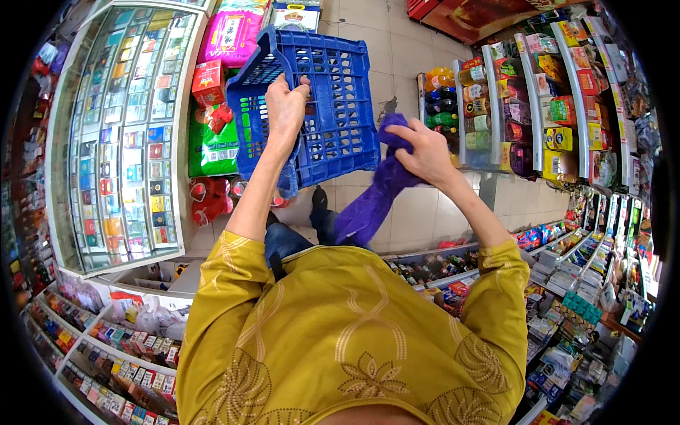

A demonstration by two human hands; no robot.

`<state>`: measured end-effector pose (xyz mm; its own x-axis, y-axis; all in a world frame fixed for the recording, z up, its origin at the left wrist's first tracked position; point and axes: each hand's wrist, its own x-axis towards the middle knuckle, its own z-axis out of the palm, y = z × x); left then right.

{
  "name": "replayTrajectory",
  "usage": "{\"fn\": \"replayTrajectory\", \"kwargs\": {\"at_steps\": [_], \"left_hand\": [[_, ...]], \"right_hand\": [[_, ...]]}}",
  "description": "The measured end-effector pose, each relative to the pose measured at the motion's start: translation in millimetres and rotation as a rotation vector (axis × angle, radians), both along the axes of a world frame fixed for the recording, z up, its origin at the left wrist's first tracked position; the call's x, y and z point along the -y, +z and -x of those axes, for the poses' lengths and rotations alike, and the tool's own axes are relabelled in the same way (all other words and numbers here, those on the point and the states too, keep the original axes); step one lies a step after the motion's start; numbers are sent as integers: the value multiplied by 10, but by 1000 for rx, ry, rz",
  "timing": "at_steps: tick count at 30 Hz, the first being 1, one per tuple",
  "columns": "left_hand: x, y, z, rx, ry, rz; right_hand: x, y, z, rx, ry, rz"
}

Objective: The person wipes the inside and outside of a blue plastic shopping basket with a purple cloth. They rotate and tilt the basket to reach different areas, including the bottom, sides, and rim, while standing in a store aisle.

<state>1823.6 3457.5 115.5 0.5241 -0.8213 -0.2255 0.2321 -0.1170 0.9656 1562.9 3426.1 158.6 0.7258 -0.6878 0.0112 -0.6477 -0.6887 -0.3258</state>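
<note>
A blue plastic crate (332, 154) with slotted walls is tilted in front of me, its open side turned to the left. My left hand (287, 106) grips the crate's near rim, thumb and fingers wrapped over the edge. In my right hand (422, 151) is a bunched purple cloth (366, 204). Its loose end hangs down toward my legs, and its upper part lies close to the crate's right side; whether they touch I cannot tell.
To the left stands a glass display case (119, 133) of small packs. Beside it are a pink bag (234, 34), a red box (207, 82) and red-capped bottles (210, 199). Shelves of drinks and snacks (523, 106) line the right. Tiled floor (366, 64) runs between.
</note>
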Motion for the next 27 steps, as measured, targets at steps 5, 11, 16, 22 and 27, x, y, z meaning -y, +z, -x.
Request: {"fn": "replayTrajectory", "kwargs": {"at_steps": [5,11,16,22,27], "left_hand": [[30,-20,47,5,31,-28],[24,22,41,-14,15,-21],[50,51,-114,-57,66,-15],[63,54,-142,-104,106,-4],[64,12,-57,-85,121,26]], "right_hand": [[-98,-282,-223,-333,113,116],[-486,-411,308,-14,-42,-216],[-752,-405,453,300,-349,-165],[-534,-539,-134,152,-321,227],[-577,-763,-193,199,-462,92]]}}
